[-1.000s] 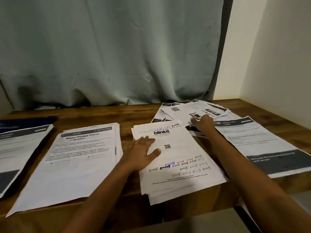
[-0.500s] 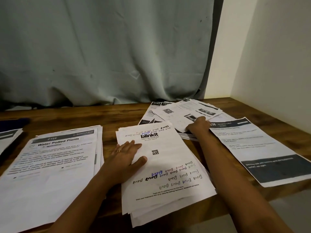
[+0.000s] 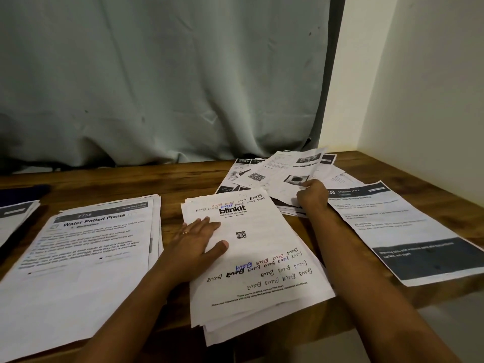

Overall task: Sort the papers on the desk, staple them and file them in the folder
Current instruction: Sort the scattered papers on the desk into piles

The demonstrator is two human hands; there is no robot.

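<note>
With the left hand [image 3: 199, 242] flat, grip apart, pinning the scribbled middle stack [image 3: 264, 260], the right hand [image 3: 313, 196], grip clamped on one curling sheet [image 3: 290, 166] of the fanned, messy pile [image 3: 243, 174] at the desk's [image 3: 157, 179] back right, should peel only that page and check its header.

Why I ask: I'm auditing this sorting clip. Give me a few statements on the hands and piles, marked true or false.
The left hand lies flat on the blinkit stack. True.
The right hand holds a stapler. False: it grips a sheet of the loose pile.
The Water Potted Plants stack lies left of the blinkit stack. True.
The ring is on the right hand. False: it is on the left hand.
</note>
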